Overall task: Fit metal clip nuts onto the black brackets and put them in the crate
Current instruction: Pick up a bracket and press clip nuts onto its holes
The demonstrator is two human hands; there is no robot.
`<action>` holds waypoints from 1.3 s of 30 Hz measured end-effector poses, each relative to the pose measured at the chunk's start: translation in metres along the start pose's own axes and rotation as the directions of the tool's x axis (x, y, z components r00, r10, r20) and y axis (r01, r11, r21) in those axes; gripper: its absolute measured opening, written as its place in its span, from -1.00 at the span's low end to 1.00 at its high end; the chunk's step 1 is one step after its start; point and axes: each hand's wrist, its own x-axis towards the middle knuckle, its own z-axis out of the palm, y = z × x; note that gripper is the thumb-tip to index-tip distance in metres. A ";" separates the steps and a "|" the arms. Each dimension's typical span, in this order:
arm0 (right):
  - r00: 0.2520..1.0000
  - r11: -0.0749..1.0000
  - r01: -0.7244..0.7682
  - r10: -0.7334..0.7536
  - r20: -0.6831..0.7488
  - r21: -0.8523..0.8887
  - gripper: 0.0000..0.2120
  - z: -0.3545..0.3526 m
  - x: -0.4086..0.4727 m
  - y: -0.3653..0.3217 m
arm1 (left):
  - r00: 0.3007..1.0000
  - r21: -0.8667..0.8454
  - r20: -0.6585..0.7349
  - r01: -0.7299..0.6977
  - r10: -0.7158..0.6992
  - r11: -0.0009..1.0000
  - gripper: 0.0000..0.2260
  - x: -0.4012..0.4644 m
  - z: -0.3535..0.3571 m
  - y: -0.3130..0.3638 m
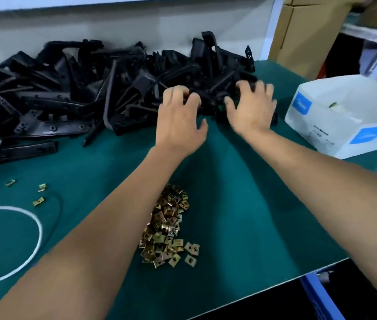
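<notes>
Now both hands, left [179,122] and right [251,109], claw glossy angular black brackets [67,88].

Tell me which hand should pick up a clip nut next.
Left, probably. The left hand is on the side of the clip nut pile, whose forearm passes right beside it; the right hand is farther.

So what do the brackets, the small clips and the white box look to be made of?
Brackets: probably moulded plastic; matt black, with ribs and moulded holes.
Clips: metal, likely plated steel; yellowish-gold with a glint, thin folded squares.
White box: looks like thin card or corrugated plastic; flat folded walls, blue printed labels.
</notes>
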 end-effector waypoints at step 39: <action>0.737 0.846 0.282 -0.493 0.462 0.453 -0.81 0.028 -0.022 -0.078 | 0.804 0.317 0.551 0.046 -0.224 0.947 -0.27 -0.008 -0.037 -0.161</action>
